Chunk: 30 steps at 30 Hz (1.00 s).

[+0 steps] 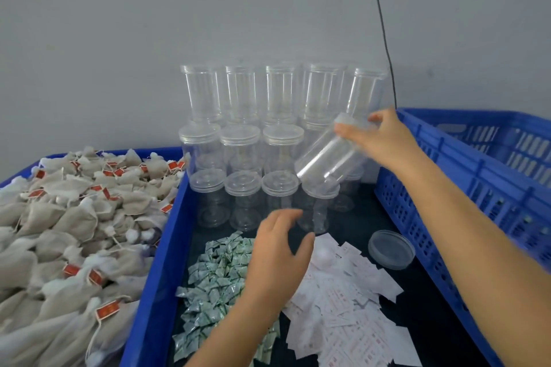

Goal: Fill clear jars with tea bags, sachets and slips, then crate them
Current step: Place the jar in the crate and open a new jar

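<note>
Grey wall behind, dark work surface below, and up in the air is a clear jar, tilted, lidded end gripped by the right hand above the stacked empty jars. Left hand hovers open-fingered, holding nothing, between the green sachets and white slips. A loose lid lies beside the slips. Tea bags fill the left tray; a blue crate stands right.
</note>
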Tool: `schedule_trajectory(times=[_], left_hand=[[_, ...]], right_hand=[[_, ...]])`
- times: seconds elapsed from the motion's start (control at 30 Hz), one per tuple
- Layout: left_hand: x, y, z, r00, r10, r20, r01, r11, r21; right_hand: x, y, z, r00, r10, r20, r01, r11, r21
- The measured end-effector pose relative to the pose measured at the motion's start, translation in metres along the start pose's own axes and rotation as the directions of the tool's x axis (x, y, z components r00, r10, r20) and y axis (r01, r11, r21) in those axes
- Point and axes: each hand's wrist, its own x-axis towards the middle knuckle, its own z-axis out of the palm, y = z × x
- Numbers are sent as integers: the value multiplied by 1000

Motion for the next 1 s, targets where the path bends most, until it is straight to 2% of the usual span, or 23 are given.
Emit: schedule_trajectory(times=[0.07,0.1,0.13,0.2,0.3,0.33,0.4,0.47,0.53,0.6,0.7,0.77,0.8,0.83,0.9,0.93,0.97,1.0], left_hand=[[-5,9,-1,972,198,-123,-186,977,100],[-9,10,-2,928,335,-164,-297,929,219],[-14,11,-2,869,467,-161,-391,849,355],[-28,6,-2,780,625,-25,-499,646,577],[-52,-6,0,721,669,181,-559,407,722],[-58,-7,-1,708,679,195,-561,373,739],[-65,-8,-8,729,657,194,-537,372,757],[-68,-8,-16,754,612,240,-531,352,771],[-67,-8,-22,730,614,300,-569,302,765],[-62,-10,-25,712,631,307,-590,303,748],[-53,-12,-24,694,666,275,-602,326,729],[-48,-12,-22,736,615,283,-587,370,720],[-47,-12,-21,769,572,285,-571,414,709],[-47,-11,-20,810,511,288,-543,468,697],[-47,-9,-22,890,337,306,-454,602,658],[-47,-7,-23,914,253,319,-402,674,619],[-47,-8,-25,925,195,327,-357,739,571],[-47,-12,-26,927,146,346,-318,794,518]], right_hand=[[-38,14,6,996,70,63,-80,983,167],[-55,25,12,985,119,128,-148,955,256],[-71,35,20,962,164,219,-233,912,337],[-101,52,33,871,245,427,-435,789,433],[-135,69,47,675,334,658,-706,552,444],[-142,73,50,608,352,711,-765,501,406],[-153,77,54,501,384,776,-835,449,317],[-159,77,58,433,398,809,-866,433,250],[-162,74,58,393,407,825,-880,427,209],[-161,71,59,392,412,823,-873,449,191],[-160,67,60,440,413,797,-837,510,198],[-160,65,60,500,407,764,-801,554,229],[-160,65,59,555,385,738,-749,618,241],[-161,63,59,621,340,706,-661,711,239],[-160,61,57,747,178,641,-381,904,193],[-157,62,54,776,71,627,-228,958,174],[-153,65,50,775,-33,631,-92,982,164],[-150,68,45,745,-127,655,43,989,143]])
